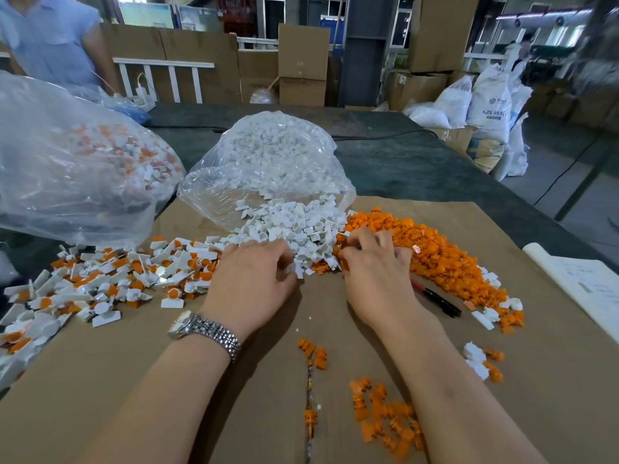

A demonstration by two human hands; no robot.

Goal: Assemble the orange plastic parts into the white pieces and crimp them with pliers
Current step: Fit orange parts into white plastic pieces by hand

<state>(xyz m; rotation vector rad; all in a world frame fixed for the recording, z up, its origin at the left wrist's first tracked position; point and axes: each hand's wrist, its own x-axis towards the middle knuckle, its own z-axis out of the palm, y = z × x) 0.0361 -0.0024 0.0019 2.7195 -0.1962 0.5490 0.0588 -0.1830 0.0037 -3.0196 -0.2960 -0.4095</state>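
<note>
A heap of white pieces [294,226] spills from a clear bag [268,162] at the centre. To its right lies a heap of orange parts [442,259]. My left hand [254,279], with a metal watch at the wrist, has its fingers curled at the near edge of the white heap and pinches a white piece [292,268]. My right hand [371,272] has its fingers curled into the orange parts where the two heaps meet; what it holds is hidden. Red and black pliers [435,298] lie just right of my right hand.
Assembled white-and-orange pieces [110,279] are spread at the left, and more fill a big clear bag [73,162]. Loose orange parts [385,416] lie near my right forearm. Brown cardboard [552,396] covers the table. Paper sheets [589,283] lie at the right. A person in blue [53,38] stands behind.
</note>
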